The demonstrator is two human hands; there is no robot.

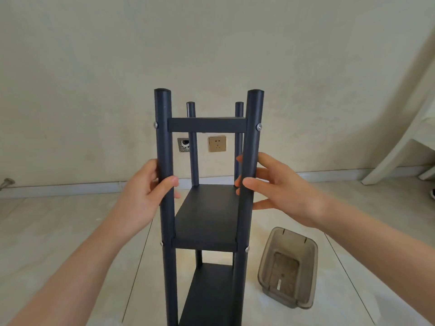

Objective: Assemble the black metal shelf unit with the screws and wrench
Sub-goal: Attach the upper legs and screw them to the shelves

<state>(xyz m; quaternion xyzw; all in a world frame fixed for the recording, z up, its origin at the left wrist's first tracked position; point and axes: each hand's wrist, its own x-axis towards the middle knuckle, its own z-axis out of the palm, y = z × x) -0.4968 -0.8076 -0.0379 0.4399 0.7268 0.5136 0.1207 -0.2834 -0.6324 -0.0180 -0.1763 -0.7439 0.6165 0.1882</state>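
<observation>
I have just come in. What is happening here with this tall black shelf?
A person is holding the upright black metal shelf unit by its two near posts. The left hand grips the near left post, and the right hand holds the near right post between thumb and fingers. Three shelves are in place, with silver screws showing. A translucent grey plastic box stands on the pale tiled floor. Neither hand holds a wrench.

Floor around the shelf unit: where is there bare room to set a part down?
Bare floor left of the shelf unit, out to the wall. Also between the bin and the white furniture. Crowded on the unit's right, where the bin sits; left hand and right hand grip its front posts.
</observation>
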